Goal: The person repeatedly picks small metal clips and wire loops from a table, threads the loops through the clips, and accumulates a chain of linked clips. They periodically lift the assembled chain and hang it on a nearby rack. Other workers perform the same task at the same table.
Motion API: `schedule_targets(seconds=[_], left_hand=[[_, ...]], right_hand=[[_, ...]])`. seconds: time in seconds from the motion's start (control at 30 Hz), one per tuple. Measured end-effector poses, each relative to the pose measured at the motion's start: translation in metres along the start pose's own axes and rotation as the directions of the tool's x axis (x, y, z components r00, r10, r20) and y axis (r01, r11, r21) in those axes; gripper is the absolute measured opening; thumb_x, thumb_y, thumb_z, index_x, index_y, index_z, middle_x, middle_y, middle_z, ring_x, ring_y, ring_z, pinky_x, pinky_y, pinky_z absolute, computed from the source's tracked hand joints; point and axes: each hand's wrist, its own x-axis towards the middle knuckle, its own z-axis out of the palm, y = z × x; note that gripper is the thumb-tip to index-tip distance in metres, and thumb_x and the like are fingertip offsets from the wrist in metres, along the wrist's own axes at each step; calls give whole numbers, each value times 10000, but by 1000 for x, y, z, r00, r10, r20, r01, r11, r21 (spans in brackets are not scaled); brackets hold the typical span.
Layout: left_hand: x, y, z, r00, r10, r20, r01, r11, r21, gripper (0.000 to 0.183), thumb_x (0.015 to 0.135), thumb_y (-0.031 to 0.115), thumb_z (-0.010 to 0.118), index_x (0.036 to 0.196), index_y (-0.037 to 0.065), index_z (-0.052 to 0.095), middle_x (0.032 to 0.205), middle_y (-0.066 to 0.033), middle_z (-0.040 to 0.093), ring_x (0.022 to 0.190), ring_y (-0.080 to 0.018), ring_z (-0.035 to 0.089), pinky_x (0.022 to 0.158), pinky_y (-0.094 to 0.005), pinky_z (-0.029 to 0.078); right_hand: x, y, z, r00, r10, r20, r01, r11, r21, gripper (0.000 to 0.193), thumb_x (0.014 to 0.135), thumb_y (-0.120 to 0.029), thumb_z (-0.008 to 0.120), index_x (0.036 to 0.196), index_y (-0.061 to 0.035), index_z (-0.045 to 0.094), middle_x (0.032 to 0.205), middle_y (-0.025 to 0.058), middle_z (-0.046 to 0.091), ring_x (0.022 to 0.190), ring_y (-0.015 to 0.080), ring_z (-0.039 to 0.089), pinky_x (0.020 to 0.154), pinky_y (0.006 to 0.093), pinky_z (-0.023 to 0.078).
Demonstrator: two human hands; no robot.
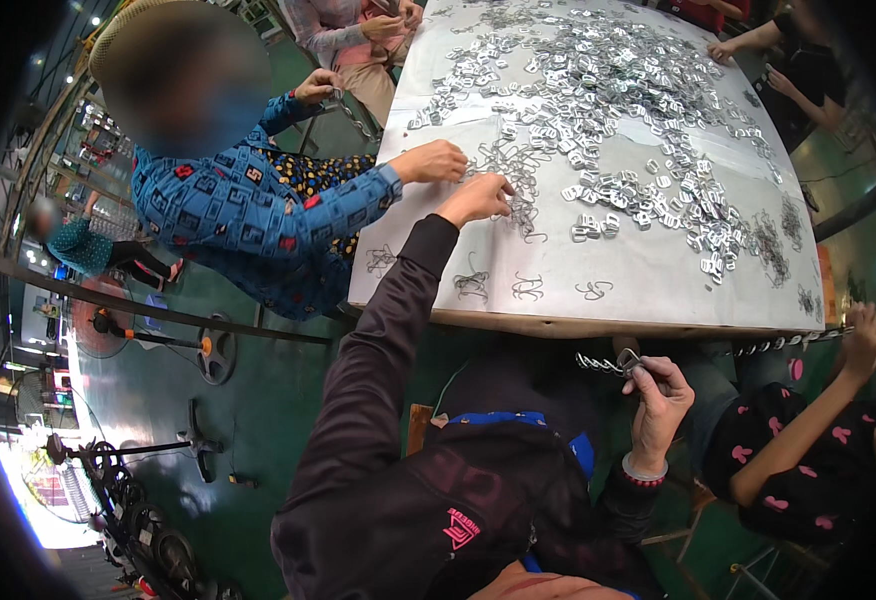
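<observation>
"Wire hooks [525,165]: where do I log them?"

"Loose tangle on the white-covered bench [558,312], left of the spread of flat metal buckles [608,75]. On my remote view the left hand [478,197] is over the tangle, fingers bent and fairly narrow. I cannot tell whether a hook is between them."

"Right hand [661,400]?"

"Fingers pinched on one end of a short metal chain [598,362], out past the bench's near edge."

"Risks from here?"

"Three, my judgement only. One: the hooks look interlocked, so lifting one could drag neighbours along. Two: a co-worker's hand [436,162] is just beside the left hand at the same tangle; if both reach at once, I'd expect a bump. Three: the chain has no bench under it, so a slackened pinch could drop it to the floor [266,400]."
</observation>
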Motion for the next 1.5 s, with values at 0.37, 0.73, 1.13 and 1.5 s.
schedule_targets(seconds=[0.37, 0.73, 1.13, 1.5], left_hand=[[3, -14, 3, 1000, -11, -19, 11, 1000, -14, 451, 678, 110, 797, 1084, 10, 628, 736, -89, 682, 665, -173, 656, 600, -289, 501], [2, 10, -3, 1000, -2, -29, 7, 987, 163, 297, 687, 122, 737, 955, -5, 714, 770, -117, 705, 735, -222, 687, 687, -332, 529], [-99, 171, 53, 889, 325, 324, 88, 573, -815, 68, 929, 81, 569, 940, 14, 573, 861, -44, 624, 794, -123, 621, 627, -260, 544], [-116, 183, 96, 926, 349, 142, -81, 552, -830, 104, 870, 77, 666, 951, 37, 614, 1026, -20, 561, 934, -98, 544, 819, -253, 466]], right_hand=[[-5, -4, -5, 1000, -28, 5, 28, 1000, -14, 123, 785, 129, 626, 894, 81, 651, 811, 110, 613, 638, 161, 597, 575, 246, 491], [-8, -8, -2, 999, -44, 14, 44, 999, 7, 126, 785, 133, 628, 899, 85, 652, 819, 110, 620, 649, 159, 602, 579, 248, 495], [3, 30, -5, 997, 55, -61, -54, 998, 24, 125, 825, 75, 642, 949, 78, 663, 814, 97, 664, 673, 129, 615, 631, 225, 493], [1, 30, -2, 997, 37, -65, -38, 999, -27, 130, 831, 87, 643, 957, 67, 665, 867, 93, 661, 696, 115, 616, 637, 216, 504]])
